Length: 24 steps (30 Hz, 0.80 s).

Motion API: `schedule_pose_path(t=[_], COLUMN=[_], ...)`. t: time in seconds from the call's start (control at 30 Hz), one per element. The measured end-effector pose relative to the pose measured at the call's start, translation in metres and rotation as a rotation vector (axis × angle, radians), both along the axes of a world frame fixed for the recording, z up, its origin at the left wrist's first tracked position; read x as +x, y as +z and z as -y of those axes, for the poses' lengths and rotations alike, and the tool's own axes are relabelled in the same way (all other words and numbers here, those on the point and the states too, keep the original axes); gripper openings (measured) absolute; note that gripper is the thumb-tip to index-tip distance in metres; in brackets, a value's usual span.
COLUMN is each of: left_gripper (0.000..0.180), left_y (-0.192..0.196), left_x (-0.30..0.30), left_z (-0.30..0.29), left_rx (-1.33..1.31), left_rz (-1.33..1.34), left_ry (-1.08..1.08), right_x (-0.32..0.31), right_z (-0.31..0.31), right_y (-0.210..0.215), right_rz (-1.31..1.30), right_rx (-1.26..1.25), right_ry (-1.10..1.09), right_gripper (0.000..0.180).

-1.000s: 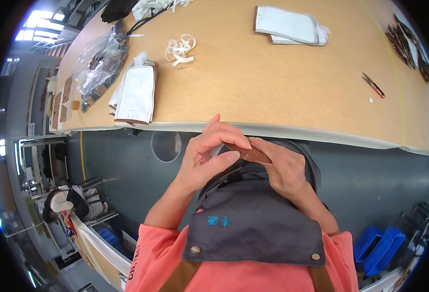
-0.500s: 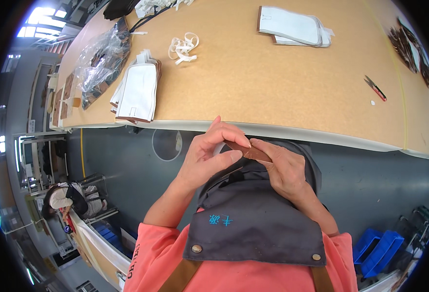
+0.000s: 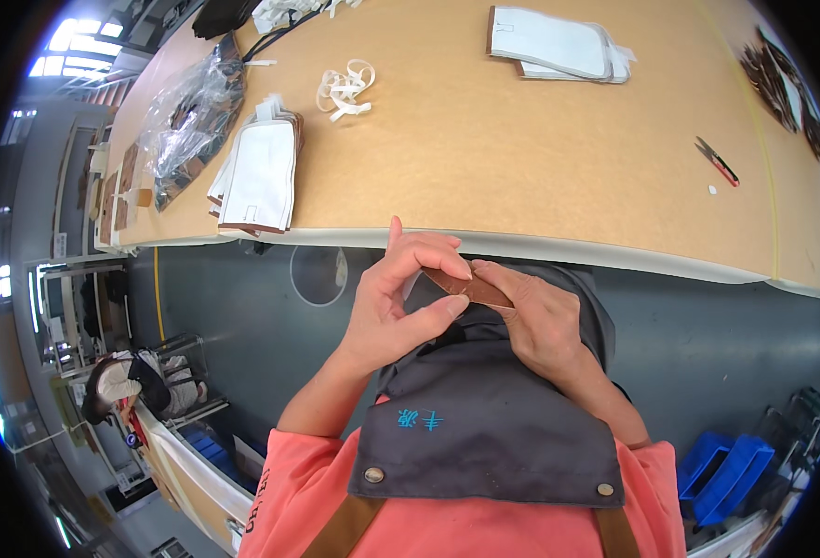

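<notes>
Both hands meet in front of the body, just short of the near edge of the tabletop (image 3: 521,158), with a small brown piece (image 3: 480,289) between them. The piece is above the dark apron (image 3: 484,442), off the tabletop.

The grip of the left hand (image 3: 393,302) is a narrow pinch: the thumb lies along the lower edge of the brown piece and a fingertip rests on its upper edge, near its left end. Another finger sticks up, apart from the piece. The right hand (image 3: 547,312) has its grip closed on the right end, thumb and curled fingers together; its fingers hide that end.

On the tabletop, a stack of white panels with brown edges (image 3: 259,177) lies near the front at the left, beside a crumpled clear plastic bag (image 3: 186,121). A loose tangle of white ribbon (image 3: 343,91) lies right of the stack. A second stack of white panels (image 3: 554,45) lies at the far side. At the right are small snips (image 3: 719,163) with a red handle, a white scrap (image 3: 712,190) just beside them, and a bundle of brown and white pieces (image 3: 782,84) at the far right.
</notes>
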<state>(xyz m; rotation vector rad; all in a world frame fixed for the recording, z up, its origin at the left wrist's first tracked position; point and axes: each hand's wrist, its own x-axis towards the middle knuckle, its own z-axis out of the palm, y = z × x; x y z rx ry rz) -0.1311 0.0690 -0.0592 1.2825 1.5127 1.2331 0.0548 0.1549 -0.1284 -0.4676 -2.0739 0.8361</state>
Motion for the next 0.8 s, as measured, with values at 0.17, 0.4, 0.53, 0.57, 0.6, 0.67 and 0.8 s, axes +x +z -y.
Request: schedule_pose_path(t=[0.17,0.4,0.53,0.57,0.6,0.67,0.8], left_gripper=[0.023,0.025,0.026,0.026,0.026,0.025,0.023], left_y=[0.0025,0.0016,-0.0016,-0.0013,-0.0006,0.001,0.0036], left_x=[0.005,0.0092,0.0094,0.0089,0.0078,0.0061,0.0013], left_z=[0.0021,0.0015,0.0025,0.0027,0.003,0.0033,0.0038], left_rx=[0.093,0.134,0.128,0.124,0.12,0.111,0.071], left_rz=[-0.155,-0.241,-0.249,-0.238,-0.228,-0.211,-0.151], left_ry=[0.015,0.03,0.039,0.026,0.012,-0.006,-0.027], right_x=[-0.0016,-0.0012,-0.0006,-0.0008,-0.0013,-0.0025,-0.0016], right_z=[0.0006,0.0009,0.0019,0.0021,0.0023,0.0028,0.0033], right_y=[-0.0028,-0.0055,-0.004,-0.0037,-0.0038,-0.0045,-0.0025], right_rz=[-0.048,-0.04,-0.03,-0.03,-0.043,-0.07,-0.068], right_rx=[0.04,0.035,0.024,0.022,0.031,0.048,0.039], right_ry=[-0.019,-0.025,-0.02,-0.018,-0.023,-0.033,-0.032], right_gripper=[0.046,0.043,0.043,0.043,0.043,0.043,0.043])
